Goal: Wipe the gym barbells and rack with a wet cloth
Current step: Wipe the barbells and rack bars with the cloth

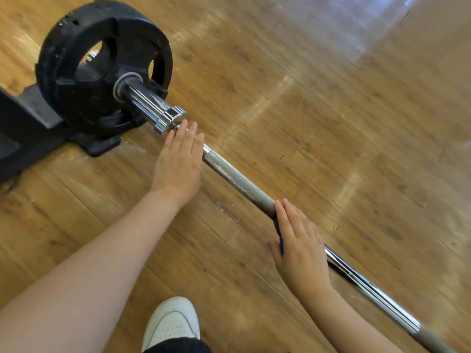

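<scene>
**Cloth on the shaft, collar end ahead**

The long chrome and grey-knurled steel barbell (239, 184) lies diagonally across the worn wooden plank floor (305, 110), its long axis running from the round black rubber weight plate (102, 67) at the far end down towards the near right corner of the view. The dark blue wet cloth (279, 240) sits on the shaft where the knurled stretch ends, mostly hidden; only a thin edge shows under the right hand (300, 248). That hand lies over the bar with fingers straight and together, pressing the cloth against the metal rather than wrapping it, as far as I can tell.

Further up the barbell, just short of the shiny chrome collar (173, 121), the left hand (178, 164) rests flat on the shaft, fingers extended towards the collar and holding nothing.

The unwiped knurling lies between the two hands, so the coming stroke likely runs along the bar's axis, away from the right fingertips towards the plate. The right hand is the nearer one to the cloth; the left seems only to steady the bar.

Beyond the plate stands the black metal rack base (30, 123). Near the barbell's middle, a white sneaker (173, 322) is planted on the floor.
</scene>
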Motion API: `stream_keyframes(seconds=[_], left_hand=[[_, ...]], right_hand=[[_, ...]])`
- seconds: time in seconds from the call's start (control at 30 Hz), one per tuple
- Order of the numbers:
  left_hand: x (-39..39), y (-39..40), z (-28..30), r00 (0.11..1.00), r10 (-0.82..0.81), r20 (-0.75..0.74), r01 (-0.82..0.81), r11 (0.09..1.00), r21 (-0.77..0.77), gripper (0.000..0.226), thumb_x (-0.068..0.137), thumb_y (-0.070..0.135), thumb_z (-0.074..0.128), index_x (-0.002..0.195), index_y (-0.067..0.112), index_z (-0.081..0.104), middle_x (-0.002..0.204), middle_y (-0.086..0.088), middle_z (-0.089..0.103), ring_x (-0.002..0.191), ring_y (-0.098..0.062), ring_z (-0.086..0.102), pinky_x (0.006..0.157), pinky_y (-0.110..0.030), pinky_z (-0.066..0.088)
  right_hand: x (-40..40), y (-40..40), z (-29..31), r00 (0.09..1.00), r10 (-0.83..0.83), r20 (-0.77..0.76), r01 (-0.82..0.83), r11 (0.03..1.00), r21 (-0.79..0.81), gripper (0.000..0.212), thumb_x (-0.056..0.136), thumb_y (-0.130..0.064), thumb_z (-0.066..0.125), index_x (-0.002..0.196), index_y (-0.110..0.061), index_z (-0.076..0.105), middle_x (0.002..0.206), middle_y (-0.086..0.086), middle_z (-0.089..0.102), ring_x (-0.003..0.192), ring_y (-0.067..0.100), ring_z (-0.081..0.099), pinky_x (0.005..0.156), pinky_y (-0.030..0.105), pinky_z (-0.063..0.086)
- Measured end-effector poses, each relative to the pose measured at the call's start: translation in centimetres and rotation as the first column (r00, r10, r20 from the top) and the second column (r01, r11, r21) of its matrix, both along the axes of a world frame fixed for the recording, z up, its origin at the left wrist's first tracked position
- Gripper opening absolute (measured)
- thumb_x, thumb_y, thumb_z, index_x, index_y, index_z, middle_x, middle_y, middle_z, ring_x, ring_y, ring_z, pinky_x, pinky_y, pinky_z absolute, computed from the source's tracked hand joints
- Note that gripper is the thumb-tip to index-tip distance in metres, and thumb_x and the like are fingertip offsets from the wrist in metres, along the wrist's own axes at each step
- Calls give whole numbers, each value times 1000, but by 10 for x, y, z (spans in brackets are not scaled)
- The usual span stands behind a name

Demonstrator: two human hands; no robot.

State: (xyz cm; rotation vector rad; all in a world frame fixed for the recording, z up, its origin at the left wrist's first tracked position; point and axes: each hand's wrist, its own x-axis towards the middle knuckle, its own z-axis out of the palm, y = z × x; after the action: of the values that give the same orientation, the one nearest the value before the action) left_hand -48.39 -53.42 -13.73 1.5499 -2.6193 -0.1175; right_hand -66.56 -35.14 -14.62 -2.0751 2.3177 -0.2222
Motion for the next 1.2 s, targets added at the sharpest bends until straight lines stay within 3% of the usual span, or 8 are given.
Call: stream_keyframes(seconds=[0.17, 0.3, 0.47, 0.77, 0.9, 1.03, 1.1, 1.2], left_hand=[[-30, 27, 11, 999, -50, 11, 49, 997, 62, 71, 92, 11, 42, 150, 7, 0, 158, -12, -7, 145, -27, -11, 114, -39, -10], [-61, 65, 33, 984, -168, -56, 174, 977, 125, 69, 91, 9, 45, 150, 5, 9, 158, -12, 3, 146, -26, -2, 113, -38, -9], [-102, 88, 88, 966, -254, 57, 225, 925, 306, 70, 96, 17, 41, 151, 11, -3, 159, -7, -8, 145, -22, -11, 114, -37, -11], [-165, 104, 232, 960, -281, 5, 258, 889, 378, 74, 95, 17, 43, 150, 9, -7, 159, -7, -6, 146, -21, -9, 116, -34, -6], [-189, 85, 292, 956, -292, 32, 247, 857, 453, 72, 95, 15, 40, 150, 9, -5, 159, -5, -4, 146, -19, -8, 116, -32, -5], [-206, 69, 345, 968, -250, 22, 217, 877, 428, 69, 94, 15, 39, 150, 8, 0, 159, -7, 1, 146, -20, -5, 117, -33, -3], [-212, 63, 370, 975, -223, 2, 202, 888, 414, 67, 94, 14, 38, 150, 8, 2, 159, -7, 2, 146, -20, -4, 117, -32, -2], [-218, 55, 403, 984, -176, -26, 171, 891, 421, 67, 94, 13, 38, 150, 8, 0, 159, -7, 1, 146, -19, -4, 117, -31, -2]], right_hand=[[-6, 6, 9, 987, -38, 155, 40, 999, -13, 89, 58, 10, 77, 135, -8, 37, 129, 14, 57, 112, 30, 58, 90, 40, 49], [-27, 9, 37, 983, 8, 185, -2, 999, -32, 59, 58, 9, 70, 116, 0, 59, 112, 13, 64, 98, 32, 62, 74, 41, 57], [-62, 10, 104, 997, 18, 75, -17, 1000, -10, 41, 64, 9, 72, 101, -10, 67, 117, 15, 62, 104, 35, 61, 73, 43, 52], [-117, -3, 249, 1000, 12, 26, -13, 999, 32, 52, 53, 2, 79, 104, -4, 69, 80, 6, 68, 68, 28, 65, 53, 29, 48], [-125, -29, 306, 1000, -14, 19, 14, 1000, 15, 27, 54, -14, 86, 73, -11, 67, 58, 0, 56, 50, 20, 57, 47, 19, 32], [-132, -53, 348, 996, 32, 84, -27, 998, -59, 8, 69, -4, 59, 66, -11, 63, 60, 4, 55, 54, 26, 56, 46, 26, 40], [-135, -61, 371, 992, 64, 112, -59, 997, -44, 22, 73, -10, 43, 72, -11, 64, 68, 4, 61, 63, 27, 60, 52, 29, 46], [-140, -70, 405, 987, 63, 145, -68, 997, 32, 13, 72, -9, 55, 79, -8, 65, 81, 6, 66, 74, 28, 63, 58, 32, 50]])
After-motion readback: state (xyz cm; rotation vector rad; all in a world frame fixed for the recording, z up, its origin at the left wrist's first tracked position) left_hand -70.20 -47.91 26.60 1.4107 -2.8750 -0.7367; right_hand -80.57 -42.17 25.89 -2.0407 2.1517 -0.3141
